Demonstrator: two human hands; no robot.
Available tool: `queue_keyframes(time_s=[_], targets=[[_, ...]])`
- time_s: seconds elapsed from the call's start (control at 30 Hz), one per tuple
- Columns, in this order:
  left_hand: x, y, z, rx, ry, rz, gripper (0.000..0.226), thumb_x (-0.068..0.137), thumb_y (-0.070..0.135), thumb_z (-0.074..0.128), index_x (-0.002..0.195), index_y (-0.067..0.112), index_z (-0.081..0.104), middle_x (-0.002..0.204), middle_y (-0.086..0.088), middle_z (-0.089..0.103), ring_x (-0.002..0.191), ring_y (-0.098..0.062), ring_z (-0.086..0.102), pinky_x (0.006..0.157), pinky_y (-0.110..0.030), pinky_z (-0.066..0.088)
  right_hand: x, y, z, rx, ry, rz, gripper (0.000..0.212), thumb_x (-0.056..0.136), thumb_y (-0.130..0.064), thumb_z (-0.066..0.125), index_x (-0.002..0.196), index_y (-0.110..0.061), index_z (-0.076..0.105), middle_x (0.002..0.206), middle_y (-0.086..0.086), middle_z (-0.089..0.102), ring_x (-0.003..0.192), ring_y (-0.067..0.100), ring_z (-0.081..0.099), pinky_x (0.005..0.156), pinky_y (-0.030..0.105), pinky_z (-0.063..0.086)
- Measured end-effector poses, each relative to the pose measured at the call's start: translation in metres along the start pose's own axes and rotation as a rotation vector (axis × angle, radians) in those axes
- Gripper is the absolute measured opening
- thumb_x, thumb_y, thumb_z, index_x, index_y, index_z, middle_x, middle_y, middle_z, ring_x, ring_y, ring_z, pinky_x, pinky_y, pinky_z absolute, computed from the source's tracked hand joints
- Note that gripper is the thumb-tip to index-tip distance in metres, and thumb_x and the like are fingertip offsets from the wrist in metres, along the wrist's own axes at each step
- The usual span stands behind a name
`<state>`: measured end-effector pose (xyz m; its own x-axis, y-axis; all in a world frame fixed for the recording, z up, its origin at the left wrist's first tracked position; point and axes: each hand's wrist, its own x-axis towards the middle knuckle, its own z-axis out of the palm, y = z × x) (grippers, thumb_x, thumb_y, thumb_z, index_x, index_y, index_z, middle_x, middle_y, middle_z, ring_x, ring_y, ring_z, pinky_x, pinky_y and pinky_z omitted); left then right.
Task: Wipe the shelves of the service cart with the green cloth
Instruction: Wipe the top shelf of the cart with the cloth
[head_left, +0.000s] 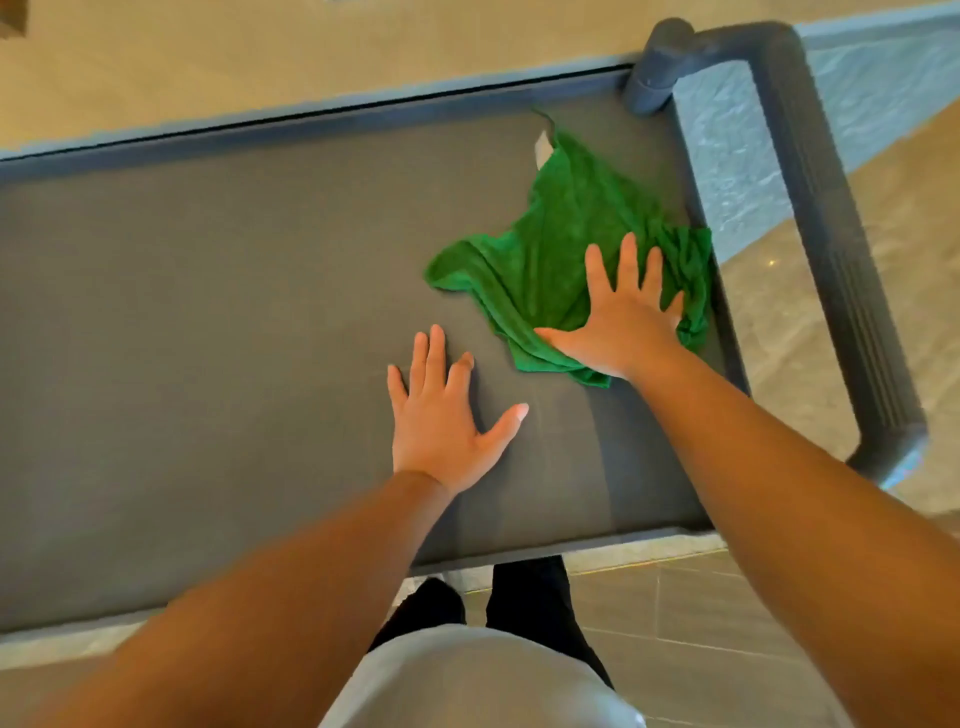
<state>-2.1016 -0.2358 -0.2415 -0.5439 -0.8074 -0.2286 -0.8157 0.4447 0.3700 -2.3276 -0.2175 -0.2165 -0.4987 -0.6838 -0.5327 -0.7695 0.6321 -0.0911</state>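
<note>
The grey top shelf (208, 312) of the service cart fills most of the head view. A crumpled green cloth (550, 249) with a small white tag lies on the shelf's right part, near the right rim. My right hand (623, 322) presses flat on the cloth's near right portion, fingers spread, palm down. My left hand (441, 415) rests flat on the bare shelf just left of the cloth and nearer to me, fingers apart, holding nothing. The lower shelves are hidden beneath the top one.
The cart's dark grey handle bar (831, 234) runs along the right end, joined at a round corner post (654, 73). Beige tiled floor (909, 234) surrounds the cart. My legs stand at the shelf's near edge (571, 545).
</note>
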Motion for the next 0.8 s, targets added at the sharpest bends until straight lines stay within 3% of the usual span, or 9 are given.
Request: queue_keyframes(time_s=[0.23,0.37,0.57,0.8], targets=[[0.001,-0.001,0.002,-0.001,0.03,0.032,0.094,0.081,0.083,0.026,0.136,0.011,0.05,0.166,-0.014,0.012,0.154,-0.028,0.001,0.119,-0.062,0.006,-0.147,-0.006,0.075,0.121,-0.098,0.219,0.12,0.078,-0.086,0.044,0.156,-0.02,-0.019,0.16,0.008,-0.033,0.149,0.034,-0.024,0.114,0.066,0.017],[0.001,0.0,0.003,0.002,0.029,0.035,0.094,0.082,0.083,0.024,0.138,0.012,0.048,0.166,-0.014,0.011,0.154,-0.027,0.0,0.12,-0.061,0.004,-0.149,0.001,0.075,0.255,-0.133,0.283,0.121,0.076,-0.085,0.05,0.157,-0.024,-0.017,0.161,0.005,-0.032,0.15,0.031,-0.025,0.115,0.066,0.014],[0.0,0.001,0.005,0.039,0.041,0.043,0.095,0.083,0.082,0.021,0.142,0.011,0.046,0.166,-0.014,0.011,0.154,-0.028,0.001,0.12,-0.06,0.006,-0.1,0.028,0.061,0.326,0.159,0.387,0.109,0.08,-0.089,0.034,0.16,-0.024,-0.001,0.166,0.007,-0.016,0.153,0.031,-0.007,0.116,0.064,0.014],[0.0,0.005,0.004,0.046,0.029,0.03,0.099,0.081,0.083,0.022,0.141,0.007,0.045,0.166,-0.016,0.01,0.154,-0.029,0.0,0.119,-0.063,0.004,-0.124,0.011,0.079,0.431,0.234,0.492,0.106,0.085,-0.083,0.038,0.16,-0.022,-0.007,0.166,0.011,-0.018,0.153,0.033,-0.009,0.121,0.053,0.006]])
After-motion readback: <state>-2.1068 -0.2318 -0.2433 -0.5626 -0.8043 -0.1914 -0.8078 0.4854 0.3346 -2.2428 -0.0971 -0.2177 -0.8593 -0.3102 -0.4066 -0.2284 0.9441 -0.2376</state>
